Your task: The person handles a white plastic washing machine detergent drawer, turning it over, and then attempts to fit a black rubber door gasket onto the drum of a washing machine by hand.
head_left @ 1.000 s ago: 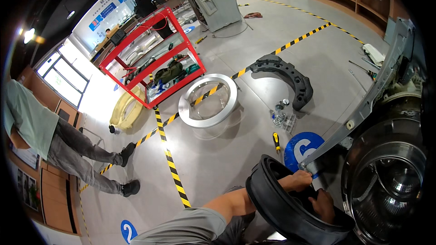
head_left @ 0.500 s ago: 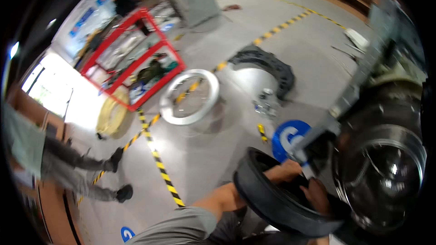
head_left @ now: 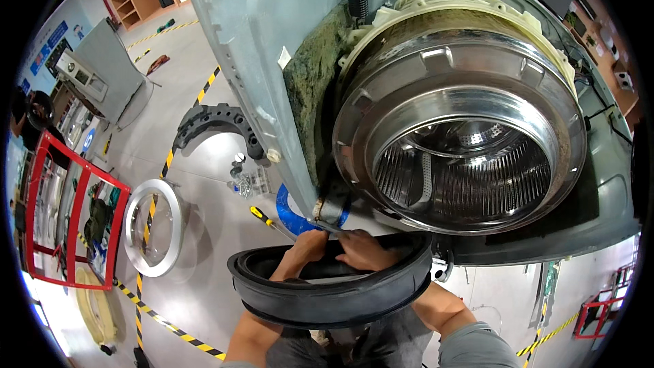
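A dark grey rubber door gasket (head_left: 334, 303) hangs around my forearms, which pass through its ring. Above its far rim, my left hand (head_left: 308, 249) is closed, its grip hidden. Close by on the right, my right hand (head_left: 364, 251) has bent fingers at a thin metal strip (head_left: 325, 225); what they hold is unclear. Both hands are at the lower corner of a grey washing machine cabinet (head_left: 245, 48). Inside the cabinet sits a shiny steel drum (head_left: 470, 187), its round mouth facing me.
Left of the cabinet, a yellow-black screwdriver (head_left: 260, 216), a clear parts box (head_left: 253, 184) and a dark curved counterweight (head_left: 221, 123) lie on the floor. A silver door ring (head_left: 129, 235) and a red frame (head_left: 76, 215) are farther left. A blue floor sign (head_left: 289, 215) is beneath the corner.
My view has swung right, bringing the drum and cabinet to the centre. The gasket still hangs around my forearms, and both hands remain close together at the cabinet corner.
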A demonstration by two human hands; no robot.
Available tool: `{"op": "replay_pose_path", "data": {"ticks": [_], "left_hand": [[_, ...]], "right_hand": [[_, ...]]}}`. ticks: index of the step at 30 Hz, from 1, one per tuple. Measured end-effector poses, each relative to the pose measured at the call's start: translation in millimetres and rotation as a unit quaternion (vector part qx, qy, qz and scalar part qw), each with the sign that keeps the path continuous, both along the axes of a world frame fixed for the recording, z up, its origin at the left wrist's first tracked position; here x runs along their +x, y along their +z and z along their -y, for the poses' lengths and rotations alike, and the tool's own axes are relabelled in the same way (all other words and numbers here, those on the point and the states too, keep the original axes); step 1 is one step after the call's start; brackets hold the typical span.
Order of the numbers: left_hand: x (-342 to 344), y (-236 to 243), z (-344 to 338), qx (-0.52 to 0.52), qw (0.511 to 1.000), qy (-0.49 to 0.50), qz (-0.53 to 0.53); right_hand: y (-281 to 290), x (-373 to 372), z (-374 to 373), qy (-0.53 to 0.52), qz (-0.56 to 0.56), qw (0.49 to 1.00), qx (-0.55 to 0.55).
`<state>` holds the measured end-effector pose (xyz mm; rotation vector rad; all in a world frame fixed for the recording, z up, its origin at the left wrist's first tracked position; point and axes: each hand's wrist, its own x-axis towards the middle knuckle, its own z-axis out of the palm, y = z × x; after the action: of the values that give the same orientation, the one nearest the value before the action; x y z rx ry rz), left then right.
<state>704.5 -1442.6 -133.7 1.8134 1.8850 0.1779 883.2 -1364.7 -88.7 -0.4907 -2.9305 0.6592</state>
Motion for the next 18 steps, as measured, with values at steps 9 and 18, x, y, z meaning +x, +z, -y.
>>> {"op": "replay_pose_path", "data": {"ticks": [9, 18], "left_hand": [[-20, 26, 83, 0.279, 0.894, 0.036, 0.349], [-20, 20, 56, 0.188, 0.898, 0.053, 0.395]], "right_hand": [[46, -38, 56, 0.087, -0.203, 0.964, -0.147], [120, -24, 84, 0.193, -0.036, 0.893, -0.404]]}}
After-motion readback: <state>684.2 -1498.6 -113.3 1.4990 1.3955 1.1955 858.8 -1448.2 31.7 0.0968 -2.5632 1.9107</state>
